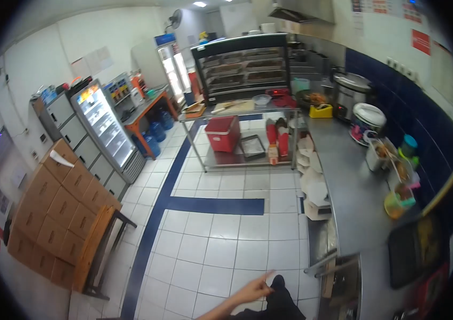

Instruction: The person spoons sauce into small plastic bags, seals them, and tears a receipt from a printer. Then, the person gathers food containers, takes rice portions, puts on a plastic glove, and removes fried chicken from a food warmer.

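Note:
My left hand (257,289) reaches in from the bottom edge, above the white tiled floor and beside my dark trouser leg (285,306) and dark shoe (277,281). One finger points outward and the others are loosely bent. I see nothing held in it, and it touches no object. My right hand is out of view. Nearest on the right is a long steel counter (338,176).
Ahead stands a steel table (242,159) with a red cooler box (222,133) on its lower shelf, a glass food display (242,66) behind. Left are stacked cartons (58,213), a wooden bench (94,248) and a lit fridge (106,125). A rice cooker (348,98) and tubs line the counter.

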`<state>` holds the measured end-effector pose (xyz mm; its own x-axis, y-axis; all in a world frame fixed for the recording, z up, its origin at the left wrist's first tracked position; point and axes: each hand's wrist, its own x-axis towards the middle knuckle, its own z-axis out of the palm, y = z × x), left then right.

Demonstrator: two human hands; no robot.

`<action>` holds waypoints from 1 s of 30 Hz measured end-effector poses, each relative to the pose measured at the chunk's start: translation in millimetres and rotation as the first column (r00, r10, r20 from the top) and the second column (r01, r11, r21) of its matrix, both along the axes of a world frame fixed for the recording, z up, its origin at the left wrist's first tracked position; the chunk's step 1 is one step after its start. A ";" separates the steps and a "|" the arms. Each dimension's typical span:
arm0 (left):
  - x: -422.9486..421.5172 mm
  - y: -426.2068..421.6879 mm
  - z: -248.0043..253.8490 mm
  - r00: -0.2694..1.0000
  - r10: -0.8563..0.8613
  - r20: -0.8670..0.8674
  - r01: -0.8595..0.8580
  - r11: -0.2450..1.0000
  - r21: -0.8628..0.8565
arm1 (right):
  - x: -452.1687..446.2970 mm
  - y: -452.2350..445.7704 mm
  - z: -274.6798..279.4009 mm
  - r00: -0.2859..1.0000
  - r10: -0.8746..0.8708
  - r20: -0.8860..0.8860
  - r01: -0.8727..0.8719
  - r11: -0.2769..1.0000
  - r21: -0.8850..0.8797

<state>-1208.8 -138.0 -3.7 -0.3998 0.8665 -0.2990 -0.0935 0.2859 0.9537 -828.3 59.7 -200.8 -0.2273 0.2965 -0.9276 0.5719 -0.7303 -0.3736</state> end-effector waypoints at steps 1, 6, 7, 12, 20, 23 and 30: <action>-37.0 1.9 3.7 0.993 0.107 -0.055 -0.107 0.994 -0.002 | -45.1 36.7 -9.8 0.993 0.115 -0.023 -0.113 0.991 0.077; -176.9 -7.1 85.0 0.797 0.602 -0.045 -0.602 0.798 0.010 | -339.5 189.1 -68.2 0.814 0.581 0.007 -0.575 0.804 0.151; -197.8 -12.8 95.0 0.733 0.677 -0.074 -0.678 0.735 -0.001 | -404.4 209.0 -59.3 0.680 0.733 0.026 -0.720 0.661 0.212; -311.1 -30.3 93.4 0.244 0.963 0.112 -0.970 0.243 0.020 | -713.7 256.4 -1.7 0.546 0.833 -0.093 -0.779 0.545 0.310; -617.5 -24.8 68.8 0.285 0.958 0.001 -0.943 0.280 0.180 | -916.7 266.8 -96.1 0.632 0.775 0.026 -0.710 0.565 0.421; -716.5 -4.8 85.5 0.470 0.882 -0.032 -0.862 0.466 0.198 | -938.2 281.1 -125.0 0.530 0.834 0.154 -0.842 0.496 0.210; -781.0 32.7 130.9 0.413 0.886 -0.209 -0.832 0.461 0.308 | -1277.5 193.3 -16.1 -0.001 0.999 0.043 -0.995 -0.006 0.103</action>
